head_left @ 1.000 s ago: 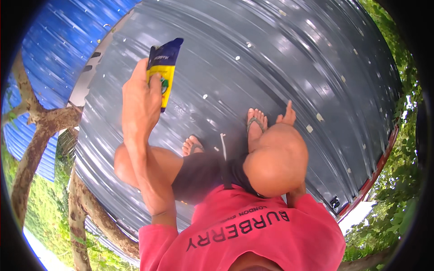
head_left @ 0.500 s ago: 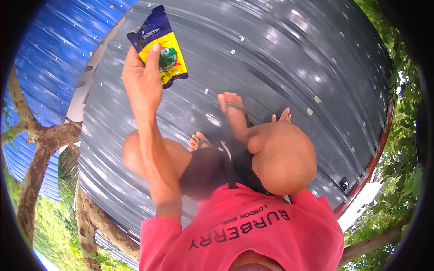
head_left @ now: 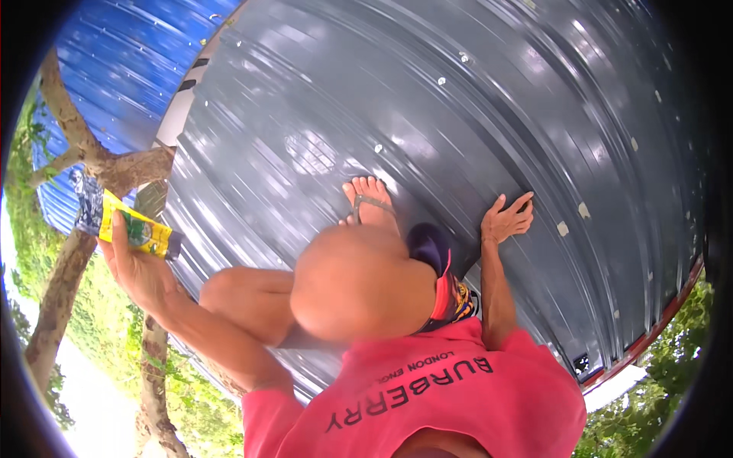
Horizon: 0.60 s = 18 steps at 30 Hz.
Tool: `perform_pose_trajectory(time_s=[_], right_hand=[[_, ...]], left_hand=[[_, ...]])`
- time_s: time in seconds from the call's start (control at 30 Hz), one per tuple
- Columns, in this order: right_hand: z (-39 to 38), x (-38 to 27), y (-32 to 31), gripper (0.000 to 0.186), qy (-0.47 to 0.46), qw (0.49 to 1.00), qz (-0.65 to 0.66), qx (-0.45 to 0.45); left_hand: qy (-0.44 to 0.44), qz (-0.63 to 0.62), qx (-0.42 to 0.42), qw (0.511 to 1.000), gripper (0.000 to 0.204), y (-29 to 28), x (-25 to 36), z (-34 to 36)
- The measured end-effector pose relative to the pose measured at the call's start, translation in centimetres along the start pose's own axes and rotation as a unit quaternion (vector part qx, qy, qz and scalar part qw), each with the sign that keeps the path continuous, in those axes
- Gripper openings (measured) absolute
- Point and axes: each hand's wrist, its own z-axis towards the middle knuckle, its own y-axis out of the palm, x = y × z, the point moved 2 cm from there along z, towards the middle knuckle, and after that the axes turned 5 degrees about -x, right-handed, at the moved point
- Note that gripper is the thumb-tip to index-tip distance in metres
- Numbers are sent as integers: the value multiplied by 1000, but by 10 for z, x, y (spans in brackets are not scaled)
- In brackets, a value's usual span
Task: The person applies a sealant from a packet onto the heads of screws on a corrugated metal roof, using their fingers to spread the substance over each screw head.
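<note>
Out at the left, beyond the roof's edge, my left hand (head_left: 141,273) grips a yellow and dark blue pouch (head_left: 114,208) with a green picture on it. The thumb lies over its front and the other fingers are mostly behind it. My right hand (head_left: 506,221) rests on the dark grey corrugated metal roof (head_left: 275,99), its fingers spread and nothing in it. I am crouching, with one sandalled foot (head_left: 371,200) flat on the sheeting between the hands.
A forked tree trunk (head_left: 99,160) rises at the left, close behind the pouch. Past it lies a blue corrugated roof (head_left: 145,61). Pale-headed fasteners (head_left: 441,81) dot the grey sheets. A red edge trim (head_left: 649,336) and leafy branches (head_left: 649,404) border the right side.
My left hand has swung the pouch left and nearer, from above the roof to beside the tree. My right hand has come into view on the roof. My legs have shifted left.
</note>
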Motion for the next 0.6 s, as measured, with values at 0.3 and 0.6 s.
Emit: perform_pose_trajectory(time_s=[0.3, 0.6], right_hand=[[13, -2, -4, 80, -16, 999, 43, -8], [26, 1, -7, 77, 4, 992, 118, 51]], left_hand=[[-108, 126, -243, 956, 32, 81, -18, 79], [-140, 87, -465, 870, 51, 231, -76, 111]])
